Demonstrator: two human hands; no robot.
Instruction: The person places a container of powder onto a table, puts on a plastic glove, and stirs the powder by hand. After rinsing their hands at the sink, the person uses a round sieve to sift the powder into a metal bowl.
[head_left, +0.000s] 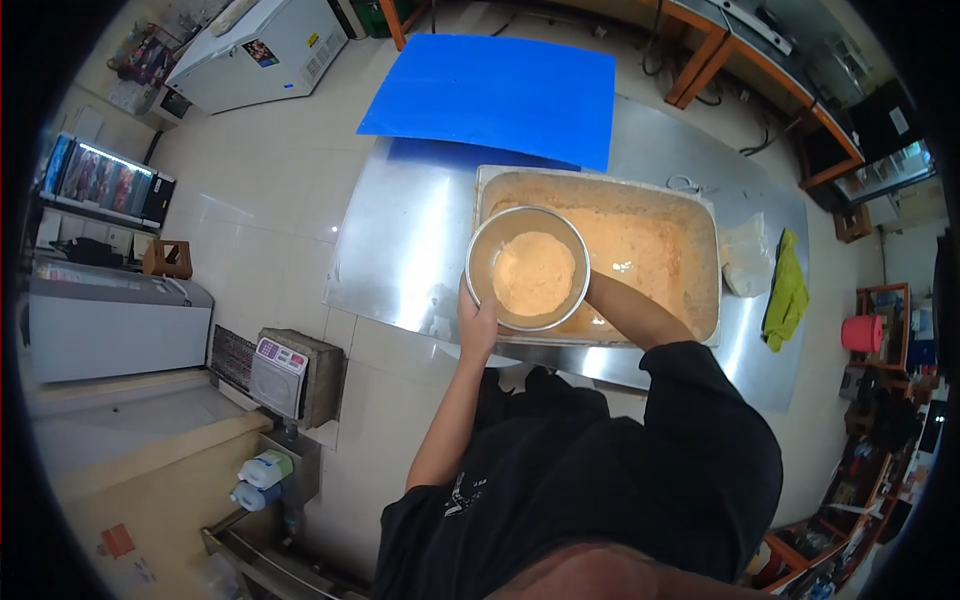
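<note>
A round steel bowl (534, 268) with pale orange powder (535, 273) in it is held over the left part of a large rectangular tub (708, 270). My left hand (477, 322) grips the bowl's lower left rim, thumb on the rim. At the bowl's right side is my right hand (597, 290), its fingers mostly hidden behind the bowl. Orange, wet-looking matter (640, 255) covers the inside of the tub. The tub stands on a steel table (400, 240).
A blue sheet (500, 95) lies behind the tub. On the table's right are scissors (685, 183), a plastic bag (745, 255) and a green cloth (787, 290). A scale (277, 377) stands at left, beyond the table. White freezers line the left side.
</note>
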